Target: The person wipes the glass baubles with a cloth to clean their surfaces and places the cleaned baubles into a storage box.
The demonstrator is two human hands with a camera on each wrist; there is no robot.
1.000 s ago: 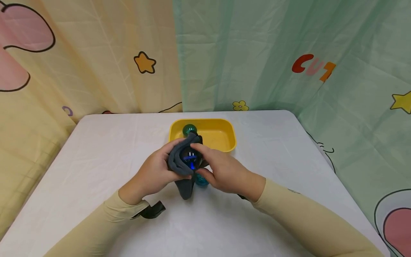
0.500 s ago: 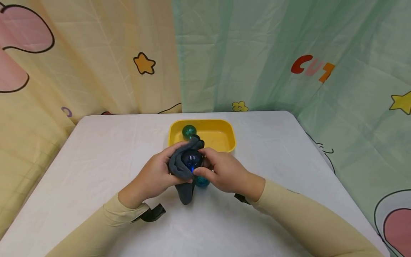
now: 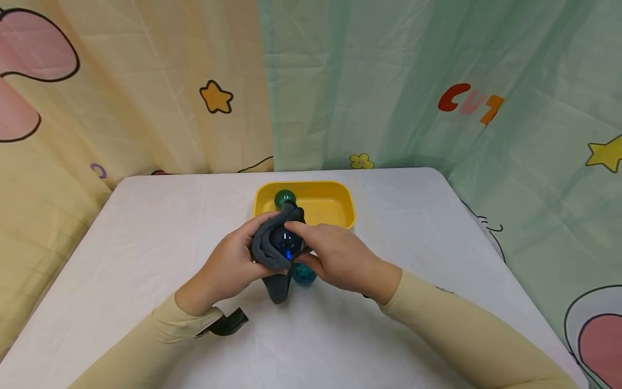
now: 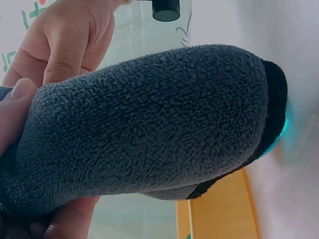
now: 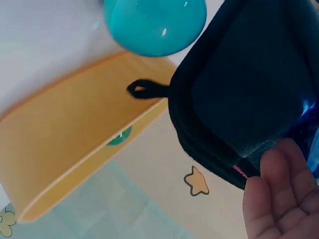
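My left hand [image 3: 225, 265] holds a dark grey plush cloth [image 3: 264, 246] cupped around the left side of a dark blue glassy ball [image 3: 288, 241]. From the right, my right hand [image 3: 340, 254] grips the same ball, one finger over its top and the thumb low on its near side. A flap of the cloth hangs below the ball. In the left wrist view the cloth [image 4: 149, 124] covers the ball. The right wrist view shows the cloth's dark edging with a small loop [image 5: 144, 89]. Just beneath the hands a teal ball [image 3: 304, 274] lies on the table.
Behind the hands stands a yellow tray [image 3: 335, 210] with a green ball [image 3: 284, 198] at its left end. A white-covered table [image 3: 413, 232] carries everything. Patterned curtains [image 3: 340, 81] hang behind and beside it. Black straps [image 3: 228, 324] hang at the wrists.
My right fingers slid off the ball's top to its right side, then came back over it. Ball and cloth dipped slightly towards me and rose again. Teal ball and tray stay put.
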